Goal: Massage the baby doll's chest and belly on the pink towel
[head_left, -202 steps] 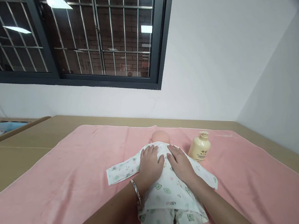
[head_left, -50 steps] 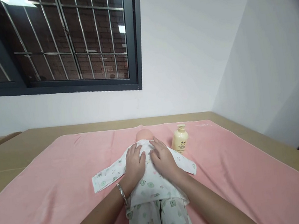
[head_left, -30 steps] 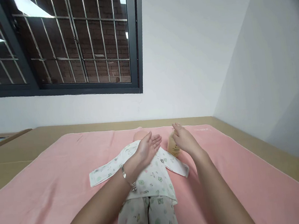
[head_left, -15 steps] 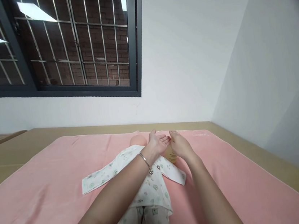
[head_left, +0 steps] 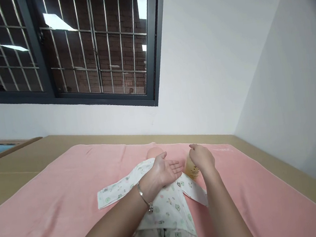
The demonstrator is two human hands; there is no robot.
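— Where is the bottle?

— I see the cream-coloured bottle (head_left: 192, 169) standing on the pink towel (head_left: 55, 200), just to the right of the doll (head_left: 161, 195), mostly hidden behind my right hand (head_left: 202, 157). That hand sits on top of it, fingers (head_left: 193, 149) curled down over the pump end; I cannot tell whether they really grip it or only rest there.

— And the left?

— My left hand (head_left: 164, 170) is open, palm turned up, fingers spread and holding nothing, hovering over the doll's chest right next to the bottle. There is a thin bracelet (head_left: 144, 198) on that wrist.

— The doll itself?

— It lies on its back along the middle of the towel, head (head_left: 154, 152) away from me, in a white printed suit, one sleeve (head_left: 117, 186) stretched out to the left. The towel covers a tan bed surface (head_left: 17, 166) running to the white wall (head_left: 212, 69), with a barred window (head_left: 80, 47) above.
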